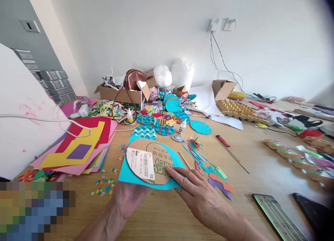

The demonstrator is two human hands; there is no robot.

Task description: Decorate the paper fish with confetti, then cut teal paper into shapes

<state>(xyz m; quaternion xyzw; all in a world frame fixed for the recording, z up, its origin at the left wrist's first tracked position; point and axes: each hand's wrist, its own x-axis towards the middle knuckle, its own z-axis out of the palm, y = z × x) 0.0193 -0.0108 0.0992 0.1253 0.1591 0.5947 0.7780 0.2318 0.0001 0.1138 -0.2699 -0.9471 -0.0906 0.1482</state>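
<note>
Spreading under everything, a light-brown wooden table is carrying the lot. At the back, an open brown cardboard box is standing near the wall, and a fanned stack of coloured paper sheets is lying to the left. In front, a bright turquoise paper sheet is sitting directly under an oval brown cardboard piece with green print. The right hand is resting its fingers close together on the cardboard's lower right edge; thumb is hiding, so cannot tell if they are clamping. The left hand is reaching beneath the sheet's near edge, fingers hidden, cannot tell their state. A dark phone with a lit screen is lying at right. Beyond the cardboard, a small white plastic bottle is standing upright. Tiny multicoloured paper dots are scattering left of the sheet.
</note>
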